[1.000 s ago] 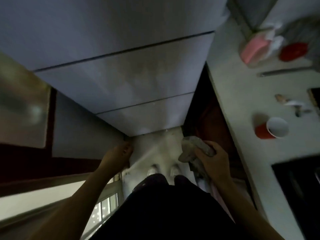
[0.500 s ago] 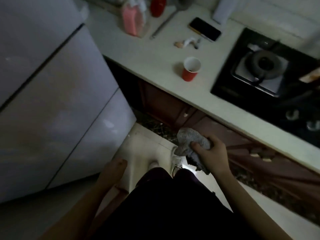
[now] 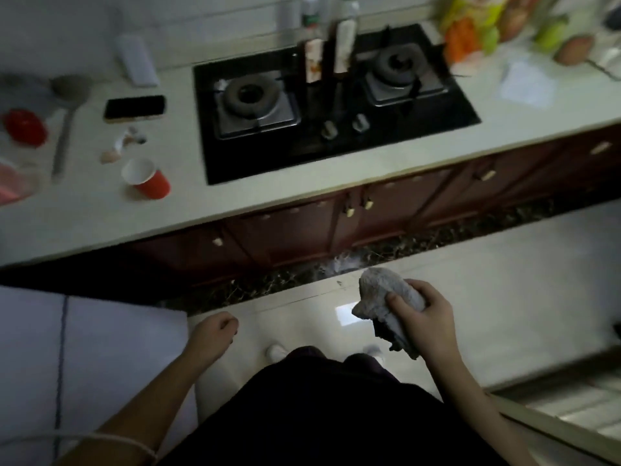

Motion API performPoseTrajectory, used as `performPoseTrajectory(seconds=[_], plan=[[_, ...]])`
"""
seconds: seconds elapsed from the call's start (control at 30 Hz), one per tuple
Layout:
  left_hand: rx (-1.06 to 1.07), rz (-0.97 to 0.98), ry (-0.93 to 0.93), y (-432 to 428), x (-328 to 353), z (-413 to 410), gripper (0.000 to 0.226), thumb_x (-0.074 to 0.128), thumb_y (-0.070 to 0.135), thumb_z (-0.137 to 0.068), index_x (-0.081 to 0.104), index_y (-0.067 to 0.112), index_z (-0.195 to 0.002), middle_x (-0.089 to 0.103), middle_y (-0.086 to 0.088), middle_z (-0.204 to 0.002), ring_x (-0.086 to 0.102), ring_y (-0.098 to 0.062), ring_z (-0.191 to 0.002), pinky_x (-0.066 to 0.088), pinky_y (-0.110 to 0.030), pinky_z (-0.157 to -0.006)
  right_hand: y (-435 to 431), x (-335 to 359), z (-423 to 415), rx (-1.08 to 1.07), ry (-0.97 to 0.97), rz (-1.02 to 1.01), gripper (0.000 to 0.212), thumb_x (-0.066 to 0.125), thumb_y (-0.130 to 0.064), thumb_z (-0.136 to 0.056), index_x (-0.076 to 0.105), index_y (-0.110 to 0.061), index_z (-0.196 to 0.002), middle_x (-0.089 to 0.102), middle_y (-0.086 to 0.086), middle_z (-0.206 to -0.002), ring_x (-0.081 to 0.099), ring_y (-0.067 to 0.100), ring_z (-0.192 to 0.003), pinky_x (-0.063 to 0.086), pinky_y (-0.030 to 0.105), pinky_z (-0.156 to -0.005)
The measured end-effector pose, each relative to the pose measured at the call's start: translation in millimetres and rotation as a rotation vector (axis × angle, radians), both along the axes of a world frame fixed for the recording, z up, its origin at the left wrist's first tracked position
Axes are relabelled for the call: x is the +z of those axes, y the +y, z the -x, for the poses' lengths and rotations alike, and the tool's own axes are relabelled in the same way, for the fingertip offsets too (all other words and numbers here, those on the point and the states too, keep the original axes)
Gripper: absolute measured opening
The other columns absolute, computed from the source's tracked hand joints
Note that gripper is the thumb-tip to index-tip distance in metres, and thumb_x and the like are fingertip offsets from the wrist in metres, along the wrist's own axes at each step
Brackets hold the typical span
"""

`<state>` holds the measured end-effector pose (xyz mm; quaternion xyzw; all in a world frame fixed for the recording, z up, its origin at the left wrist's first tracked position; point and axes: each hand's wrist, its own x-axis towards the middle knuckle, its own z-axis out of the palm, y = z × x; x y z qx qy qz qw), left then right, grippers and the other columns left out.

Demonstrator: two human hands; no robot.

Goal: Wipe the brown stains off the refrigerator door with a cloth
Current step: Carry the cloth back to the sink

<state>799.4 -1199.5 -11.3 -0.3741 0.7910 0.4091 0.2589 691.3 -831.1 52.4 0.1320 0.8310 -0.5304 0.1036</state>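
Note:
My right hand (image 3: 425,317) grips a crumpled grey cloth (image 3: 386,297) in front of my body, above the floor. My left hand (image 3: 213,332) hangs at my side with its fingers loosely curled and nothing in it. Only a pale slab of the refrigerator door (image 3: 90,358) shows, at the lower left edge, just left of my left hand. No brown stains are visible on that part.
A white countertop (image 3: 302,183) runs across the view with a black two-burner gas hob (image 3: 332,99), a red cup (image 3: 148,179), a phone (image 3: 134,108), a ladle (image 3: 67,112) and bottles at the back. Dark brown cabinets (image 3: 336,220) stand below, then glossy white floor (image 3: 504,297).
My view has swung right, away from the refrigerator toward the countertop and hob. The refrigerator has slid to the lower left edge. My right hand still holds the cloth.

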Motion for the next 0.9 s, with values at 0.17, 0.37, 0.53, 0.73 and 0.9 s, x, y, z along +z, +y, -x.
performPoseTrajectory(seconds=[0.17, 0.37, 0.53, 0.73, 0.9], plan=[[-0.007, -0.013, -0.051, 63, -9, 36, 0.023, 0.052, 0.018, -0.098, 0.068, 0.003, -0.095, 0.071, -0.016, -0.095, 0.066, -0.027, -0.079, 0.049, -0.034, -0.073, 94, -5, -12, -0.211, 0.026, 0.079, 0.014, 0.083, -0.02, -0.086, 0.072, -0.027, -0.09, 0.075, -0.019, -0.082, 0.07, 0.001, -0.076, 0.057, 0.02, -0.069], [-0.104, -0.021, -0.067, 127, -3, 104, 0.025, 0.05, 0.016, -0.1, 0.067, 0.0, -0.093, 0.068, -0.014, -0.088, 0.064, -0.026, -0.074, 0.041, -0.03, -0.064, 164, -6, -6, -0.399, 0.014, 0.124, 0.014, 0.084, -0.02, -0.085, 0.072, -0.026, -0.091, 0.076, -0.008, -0.082, 0.07, 0.007, -0.073, 0.055, 0.016, -0.062], [-0.197, -0.022, -0.142, 170, -17, 184, 0.027, 0.051, 0.017, -0.1, 0.065, -0.004, -0.093, 0.066, -0.02, -0.089, 0.063, -0.03, -0.075, 0.043, -0.034, -0.065, 214, -10, 10, -0.544, -0.022, 0.141, 0.014, 0.084, -0.021, -0.085, 0.073, -0.027, -0.091, 0.075, -0.015, -0.084, 0.072, 0.01, -0.076, 0.06, 0.033, -0.068], [-0.553, -0.015, -0.229, 252, -65, 312, 0.031, 0.051, 0.027, -0.099, 0.062, 0.002, -0.083, 0.061, -0.024, -0.082, 0.06, -0.036, -0.075, 0.049, -0.043, -0.071, 284, -12, 50, -0.738, -0.047, 0.103, 0.015, 0.085, -0.021, -0.084, 0.073, -0.025, -0.091, 0.074, -0.009, -0.081, 0.066, -0.004, -0.07, 0.052, 0.012, -0.063], [-1.001, 0.008, -0.103, 397, -45, 413, 0.029, 0.054, 0.027, -0.097, 0.067, 0.006, -0.082, 0.07, -0.014, -0.081, 0.068, -0.03, -0.082, 0.05, -0.038, -0.073, 343, -1, 89, -0.905, -0.036, 0.016, 0.016, 0.084, -0.016, -0.084, 0.072, -0.02, -0.094, 0.073, -0.009, -0.09, 0.064, -0.011, -0.073, 0.048, 0.004, -0.065]])
